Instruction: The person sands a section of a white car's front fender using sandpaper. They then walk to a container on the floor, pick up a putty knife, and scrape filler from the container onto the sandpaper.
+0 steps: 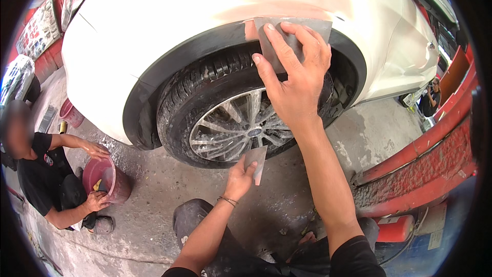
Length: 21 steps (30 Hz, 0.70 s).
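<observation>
One small plate [260,156] pinched by left fingers [251,168] | larger plate [319,23] under spread right fingers [283,48] | hub badge [254,133]

Reddish bucket [119,183] on stained concrete floor [154,187]

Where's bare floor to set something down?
Bare floor lies between the maroon bucket and left knee, and between tyre and red frame. Crowded: wheel arch, with right hand and large grey sheet; bucket, with co-worker's hands.

Our right hand [297,77] on a sheet [322,26] over the arch [197,46], wheel [254,132] below, card [260,160] in our left hand [239,178], bucket [121,183] to our left, person [38,179] beyond it
</observation>
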Each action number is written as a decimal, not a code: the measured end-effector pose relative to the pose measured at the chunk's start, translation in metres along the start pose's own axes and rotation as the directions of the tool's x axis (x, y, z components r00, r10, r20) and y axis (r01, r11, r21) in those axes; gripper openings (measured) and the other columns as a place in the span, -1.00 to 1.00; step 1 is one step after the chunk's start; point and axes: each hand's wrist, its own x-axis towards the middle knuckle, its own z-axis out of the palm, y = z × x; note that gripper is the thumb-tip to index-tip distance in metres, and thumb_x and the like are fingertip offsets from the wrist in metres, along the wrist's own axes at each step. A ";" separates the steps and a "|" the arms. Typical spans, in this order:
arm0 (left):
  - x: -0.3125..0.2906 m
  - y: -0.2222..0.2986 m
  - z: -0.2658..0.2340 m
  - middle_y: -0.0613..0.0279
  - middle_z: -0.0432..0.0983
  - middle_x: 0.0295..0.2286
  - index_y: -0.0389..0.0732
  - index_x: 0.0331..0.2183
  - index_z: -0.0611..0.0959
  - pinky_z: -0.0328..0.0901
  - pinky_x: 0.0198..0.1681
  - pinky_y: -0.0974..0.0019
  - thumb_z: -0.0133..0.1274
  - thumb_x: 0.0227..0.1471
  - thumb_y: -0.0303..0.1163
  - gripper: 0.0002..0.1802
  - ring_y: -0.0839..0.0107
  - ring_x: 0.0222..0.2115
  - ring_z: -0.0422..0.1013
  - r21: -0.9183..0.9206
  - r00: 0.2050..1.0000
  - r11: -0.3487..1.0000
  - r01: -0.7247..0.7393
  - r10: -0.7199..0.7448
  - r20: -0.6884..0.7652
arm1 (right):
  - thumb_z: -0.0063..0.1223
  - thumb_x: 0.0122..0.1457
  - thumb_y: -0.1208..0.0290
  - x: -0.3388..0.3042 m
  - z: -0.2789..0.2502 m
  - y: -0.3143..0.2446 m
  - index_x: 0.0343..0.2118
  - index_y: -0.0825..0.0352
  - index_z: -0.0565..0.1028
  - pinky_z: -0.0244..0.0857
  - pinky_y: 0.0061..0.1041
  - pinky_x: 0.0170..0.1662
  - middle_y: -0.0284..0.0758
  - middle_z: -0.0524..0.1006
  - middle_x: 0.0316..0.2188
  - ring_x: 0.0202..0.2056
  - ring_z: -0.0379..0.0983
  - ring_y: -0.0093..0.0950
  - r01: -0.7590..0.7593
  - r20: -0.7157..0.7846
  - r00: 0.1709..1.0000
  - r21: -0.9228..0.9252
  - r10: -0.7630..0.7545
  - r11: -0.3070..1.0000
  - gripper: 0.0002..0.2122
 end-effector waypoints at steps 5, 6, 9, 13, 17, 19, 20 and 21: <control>0.001 -0.005 0.000 -0.24 0.70 -0.13 -0.41 0.23 0.52 0.46 0.00 0.17 0.14 0.39 -0.15 -0.40 0.07 -0.10 0.67 -0.008 1.000 1.000 0.008 -0.009 -0.001 | 0.48 0.08 0.35 -0.026 -0.002 -0.002 0.14 0.08 0.67 0.07 -0.07 0.32 -0.34 0.50 0.14 0.22 0.31 -0.18 -0.022 0.062 0.998 -0.030 0.024 0.999 -0.50; 0.001 -0.011 -0.001 -0.22 0.71 -0.13 -0.40 0.23 0.52 0.46 0.00 0.17 0.14 0.39 -0.16 -0.41 0.09 -0.10 0.67 0.000 1.000 1.000 0.018 -0.018 -0.011 | 0.47 0.09 0.33 -0.032 -0.002 -0.003 0.13 0.04 0.67 0.03 0.05 0.32 -0.37 0.50 0.14 0.23 0.30 -0.18 -0.044 0.078 0.996 -0.019 0.045 0.999 -0.52; 0.002 -0.009 0.000 -0.18 0.72 -0.09 -0.36 0.23 0.53 0.46 0.01 0.17 0.13 0.39 -0.20 -0.45 0.14 -0.09 0.66 -0.052 1.000 0.999 -0.006 0.005 -0.015 | 0.45 0.10 0.28 -0.044 -0.010 0.002 0.12 0.01 0.66 -0.05 0.23 0.34 -0.41 0.48 0.15 0.23 0.31 -0.18 -0.110 0.111 0.988 0.020 0.108 0.994 -0.53; -0.004 0.021 -0.001 -0.15 0.72 -0.07 -0.31 0.24 0.54 0.45 0.04 0.19 0.12 0.39 -0.24 -0.49 0.18 -0.06 0.65 -0.108 0.993 0.987 0.116 -0.111 0.050 | 0.45 0.10 0.30 -0.036 -0.021 0.022 0.15 0.09 0.64 0.04 0.04 0.31 -0.33 0.48 0.16 0.22 0.33 -0.19 -0.096 0.023 0.995 -0.018 0.096 0.995 -0.51; -0.006 0.025 -0.003 -0.13 0.72 -0.07 -0.30 0.23 0.54 0.45 0.04 0.20 0.11 0.39 -0.24 -0.49 0.18 -0.07 0.65 -0.007 1.000 1.000 0.017 -0.017 0.018 | 0.46 0.08 0.32 -0.019 -0.025 0.034 0.15 0.22 0.63 0.08 -0.07 0.29 -0.24 0.49 0.16 0.19 0.36 -0.17 -0.073 -0.031 0.997 -0.018 0.072 0.997 -0.48; -0.004 0.020 -0.003 -0.12 0.72 -0.08 -0.30 0.23 0.54 0.45 0.04 0.20 0.11 0.39 -0.24 -0.49 0.17 -0.07 0.65 0.016 1.000 1.000 -0.020 0.020 0.006 | 0.46 0.08 0.32 -0.014 -0.026 0.034 0.15 0.27 0.62 0.08 -0.09 0.29 -0.23 0.49 0.17 0.19 0.36 -0.17 -0.076 -0.035 0.996 -0.011 0.076 0.997 -0.47; -0.004 0.019 -0.002 -0.12 0.72 -0.08 -0.30 0.23 0.54 0.45 0.04 0.20 0.11 0.39 -0.24 -0.49 0.17 -0.07 0.66 -0.009 1.000 1.000 -0.010 0.010 0.011 | 0.47 0.08 0.32 -0.012 -0.025 0.034 0.15 0.28 0.62 0.08 -0.09 0.30 -0.23 0.49 0.17 0.20 0.36 -0.16 -0.080 -0.031 0.996 -0.003 0.079 0.997 -0.47; -0.004 0.017 -0.002 -0.12 0.72 -0.08 -0.30 0.23 0.54 0.45 0.04 0.19 0.11 0.39 -0.23 -0.49 0.16 -0.06 0.66 -0.034 1.000 0.999 0.001 -0.001 0.016 | 0.47 0.08 0.32 -0.011 -0.025 0.034 0.15 0.30 0.61 0.08 -0.08 0.30 -0.23 0.49 0.17 0.21 0.35 -0.16 -0.083 -0.026 0.996 0.007 0.083 0.997 -0.46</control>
